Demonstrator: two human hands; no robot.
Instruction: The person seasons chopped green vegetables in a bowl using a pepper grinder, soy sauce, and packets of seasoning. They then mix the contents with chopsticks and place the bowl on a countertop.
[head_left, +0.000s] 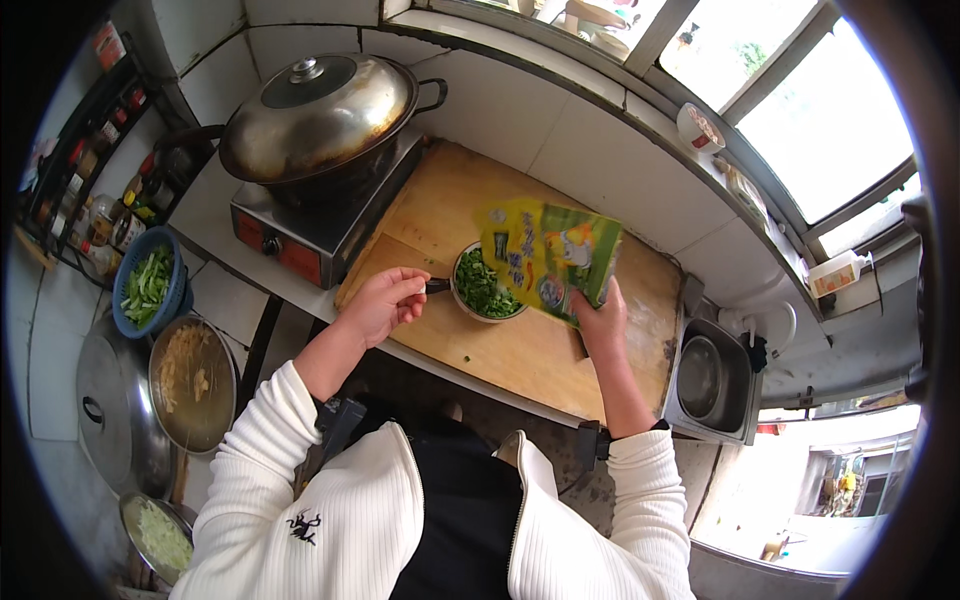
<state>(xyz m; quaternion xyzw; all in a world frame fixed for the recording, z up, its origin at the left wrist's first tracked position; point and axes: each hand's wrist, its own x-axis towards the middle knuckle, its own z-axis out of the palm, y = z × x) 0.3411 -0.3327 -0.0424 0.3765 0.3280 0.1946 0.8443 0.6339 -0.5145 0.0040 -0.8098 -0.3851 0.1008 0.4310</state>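
Note:
My right hand (603, 313) grips a yellow and green printed plastic packet (562, 255) by its lower right edge, over the wooden cutting board (420, 341). The packet tilts across the right side of a bowl of chopped green herbs (480, 289). Left of that bowl, my left hand (391, 304) has its thumb and fingers pinched on the end of a dark handle (437, 286), which reaches to the bowl's rim. Whatever the handle belongs to is hidden. Part of a dark object shows on the board beside my right wrist.
A lidded wok (322, 120) stands on a gas stove (300, 232) at the left. Further left are a blue basket of cut greens (154, 247), a metal basin (225, 382) with food in liquid, and a spice rack (79, 180). The sink (709, 375) lies right of the board.

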